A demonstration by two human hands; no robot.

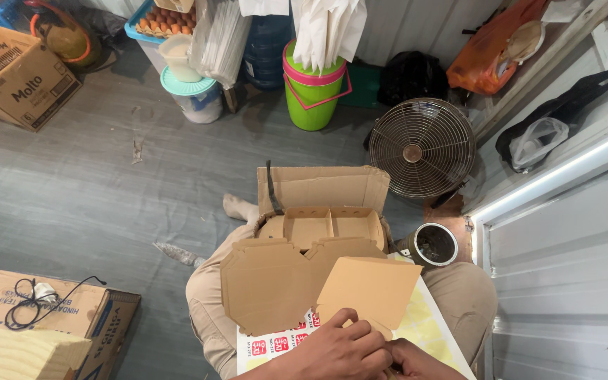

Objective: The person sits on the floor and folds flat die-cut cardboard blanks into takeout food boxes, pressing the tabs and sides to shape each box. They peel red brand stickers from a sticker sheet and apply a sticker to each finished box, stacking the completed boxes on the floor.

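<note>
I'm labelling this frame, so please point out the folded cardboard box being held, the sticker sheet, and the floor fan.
Folded cardboard box (369, 287), head view: middle of its flat tan lid.
Sticker sheet (276, 345), head view: red stickers near its left edge.
Floor fan (421, 148), head view: wire grille.

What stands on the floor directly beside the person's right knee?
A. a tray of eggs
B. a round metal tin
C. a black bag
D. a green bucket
B: the round metal tin sits on the floor against the knee, just below the fan, while the green bucket and egg tray stand far off by the wall.
</note>
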